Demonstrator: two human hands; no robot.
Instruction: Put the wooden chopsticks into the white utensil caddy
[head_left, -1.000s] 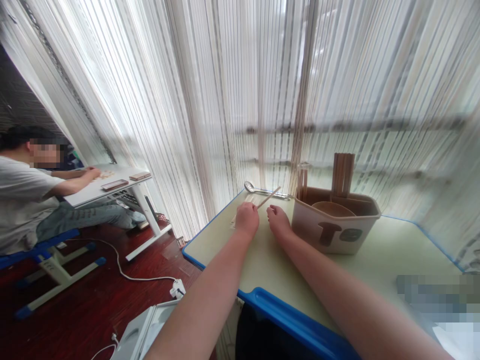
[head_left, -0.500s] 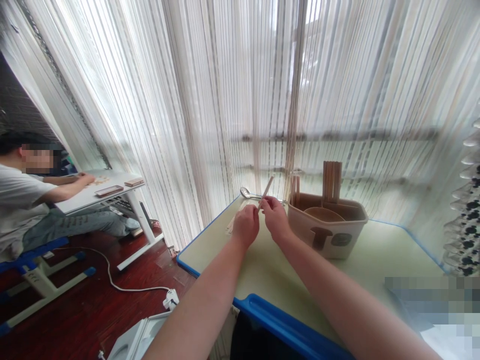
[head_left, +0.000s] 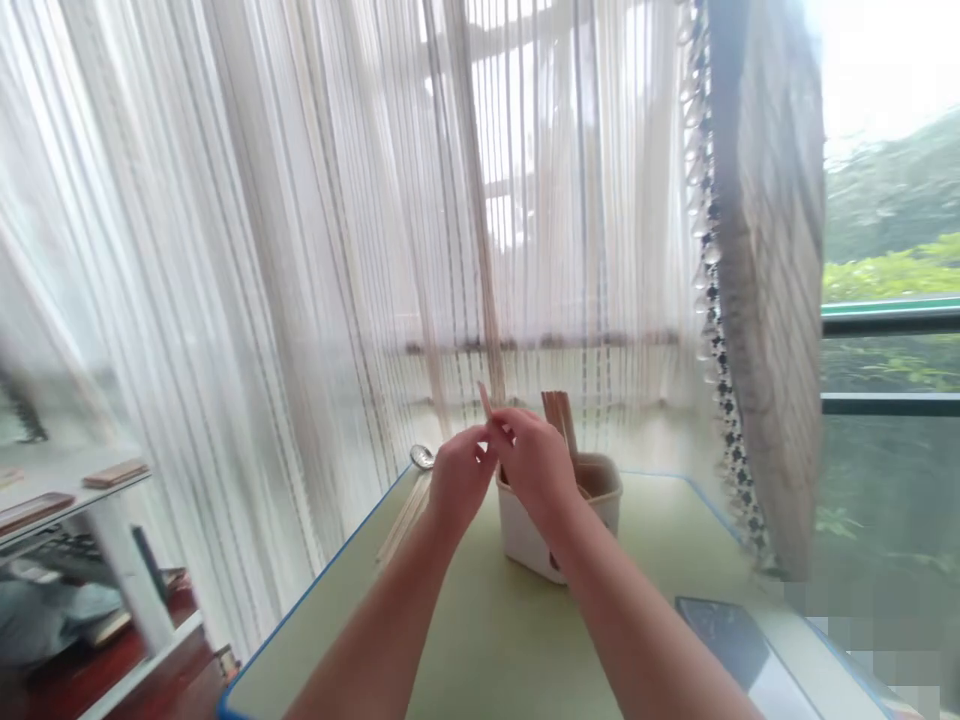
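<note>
A pale chopstick (head_left: pixel 484 400) rises at a tilt from between my fingers, its lower part hidden. My left hand (head_left: pixel 461 475) is closed in a pinch at its lower end. Touching it, my right hand (head_left: pixel 529 455) pinches the same chopstick from the right. Behind my right forearm stands a pale utensil box (head_left: pixel 525 535) with a bundle of brown chopsticks (head_left: pixel 560 418) upright in it. Several pale chopsticks (head_left: pixel 405 520) lie on the table to the left of my left hand, and the head of a metal slotted spoon (head_left: pixel 421 457) shows beyond them.
The pale table (head_left: pixel 487 650) has a blue edge. A dark flat object (head_left: pixel 724 635) lies at its right side. Sheer curtains (head_left: pixel 337 250) hang behind the table. At the left stands another table (head_left: pixel 97 500) with flat trays on it.
My view has swung to the right, so the co-worker is mostly out of sight and a window shows at the right. Both hands stay together on the chopstick, the right hand now covering more of it.
</note>
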